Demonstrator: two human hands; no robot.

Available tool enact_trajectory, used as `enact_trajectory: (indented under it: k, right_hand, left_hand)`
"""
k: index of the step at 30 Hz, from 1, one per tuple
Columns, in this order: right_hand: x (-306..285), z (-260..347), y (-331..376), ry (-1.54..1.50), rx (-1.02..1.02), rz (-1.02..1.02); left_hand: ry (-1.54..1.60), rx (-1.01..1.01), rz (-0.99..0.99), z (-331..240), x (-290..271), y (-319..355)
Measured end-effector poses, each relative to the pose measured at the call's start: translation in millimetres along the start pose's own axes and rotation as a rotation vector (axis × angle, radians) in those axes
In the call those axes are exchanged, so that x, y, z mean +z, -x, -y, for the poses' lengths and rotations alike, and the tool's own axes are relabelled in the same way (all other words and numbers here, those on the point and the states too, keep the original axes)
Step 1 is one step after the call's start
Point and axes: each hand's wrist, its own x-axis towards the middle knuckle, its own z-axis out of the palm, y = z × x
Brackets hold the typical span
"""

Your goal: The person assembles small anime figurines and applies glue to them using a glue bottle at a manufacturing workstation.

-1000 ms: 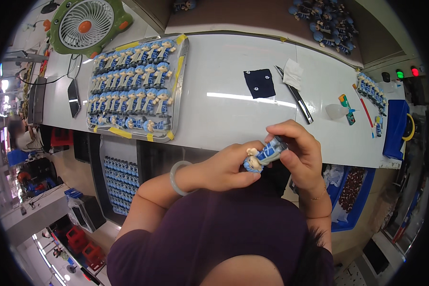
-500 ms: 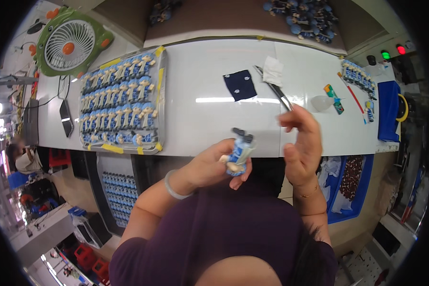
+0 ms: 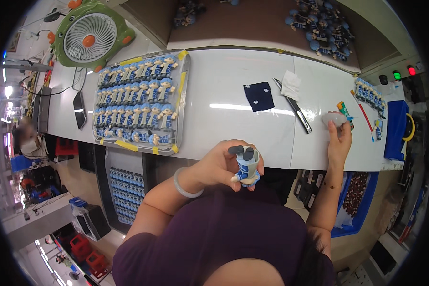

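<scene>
My left hand (image 3: 218, 166) is closed around a small blue-and-beige figurine (image 3: 247, 169), held upside down with its dark feet upward, in front of the table's near edge. On the right side of the table, my right hand (image 3: 339, 139) has its fingers on a translucent squeeze bottle (image 3: 332, 117) with a thin blue tip. Behind that bottle lies a green-and-yellow tube (image 3: 342, 108), partly covered. A dark patterned cloth (image 3: 259, 97), a white folded tissue (image 3: 291, 85) and a slim dark tool (image 3: 298, 114), perhaps a craft knife, lie between the hands and the shelf.
To the left, a tray (image 3: 183, 90) edged with yellow tape holds rows of similar figurines. A green fan (image 3: 91, 40) stands behind it. At right are a red brush-like stick (image 3: 362, 112), more figurines (image 3: 368, 95) and a blue bin (image 3: 396, 131). Heaped figurines (image 3: 324, 28) fill part of the shelf.
My right hand has moved right, from empty beside the dark tool to the squeeze bottle. The figurine in my left hand has turned so its feet face me more. The view has shifted.
</scene>
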Motion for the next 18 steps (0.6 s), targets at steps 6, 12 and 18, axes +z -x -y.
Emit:
enact_trajectory:
  k: [6, 12, 18]
  right_hand:
    - [24.6, 62.4, 46.0, -0.333, -0.134, 0.342]
    - [33.7, 93.3, 70.2, 0.05, -0.373, 0.365]
    - [32.2, 102.1, 75.4, 0.33, -0.686, 0.136]
  left_hand:
    - [-0.041, -0.04, 0.011, -4.2, 4.1, -0.9]
    - [0.036, -0.079, -0.001, -7.4, 5.3, 5.0]
    - [-0.017, -0.009, 0.029, -4.2, 2.6, 7.8]
